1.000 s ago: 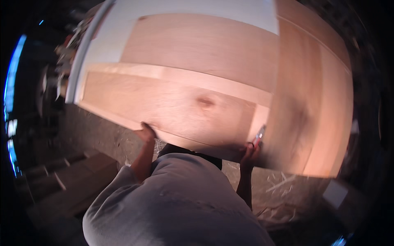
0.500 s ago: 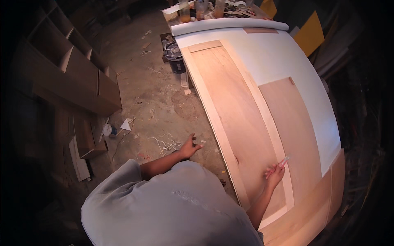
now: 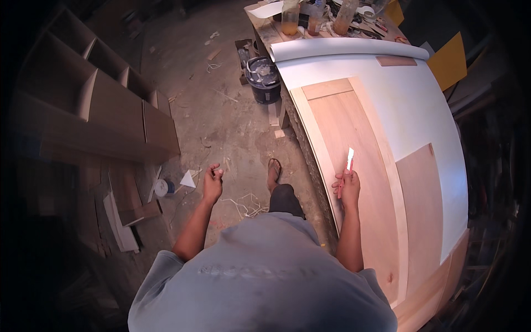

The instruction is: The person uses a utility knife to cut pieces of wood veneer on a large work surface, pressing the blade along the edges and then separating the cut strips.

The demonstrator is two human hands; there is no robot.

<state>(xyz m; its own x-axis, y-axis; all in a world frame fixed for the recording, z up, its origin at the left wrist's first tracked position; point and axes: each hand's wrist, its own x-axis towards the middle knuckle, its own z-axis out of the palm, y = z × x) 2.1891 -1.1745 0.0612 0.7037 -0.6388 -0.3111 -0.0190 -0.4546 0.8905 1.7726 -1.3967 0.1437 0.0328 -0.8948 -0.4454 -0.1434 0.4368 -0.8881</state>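
In my right hand is a utility knife with a pinkish-red handle. Its bright blade points away from me, above the framed wooden door panel, which lies along the left edge of the workbench. My left hand hangs over the floor left of the bench, fingers loosely bent and apart, with nothing in it. A white sheet covers the bench under the panel, its far end rolled up. To the right of the door panel lies a plain brown board.
Bottles and clutter stand on the bench's far end. A black bucket sits beside its left side. Shelving stands at far left. Scraps, tangled white string and a small tub are on the floor.
I have moved forward along the bench, my foot now showing. My right hand carried the knife forward and left over the door panel; my left hand swung left and forward.
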